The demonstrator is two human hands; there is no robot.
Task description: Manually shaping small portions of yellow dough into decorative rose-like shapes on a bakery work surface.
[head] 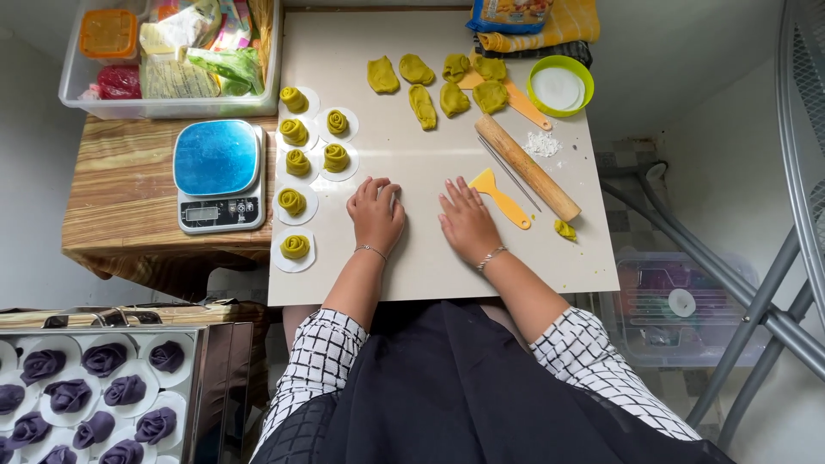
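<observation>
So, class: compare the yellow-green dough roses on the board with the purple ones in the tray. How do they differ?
The yellow-green dough roses lie in loose rows left of the hands, on the pale board; the purple roses are packed tightly in a metal tray at lower left. Colours differ, and fewer green ones show. Both sit singly on white paper rounds.

Wooden side table (120, 185) at left, against pale grey wall. Grey metal chair frame (773, 318) at right. Soft, even daylight.

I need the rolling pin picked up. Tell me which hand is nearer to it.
Right. The right hand lies flat just left of the rolling pin; the left hand rests farther left.
</observation>
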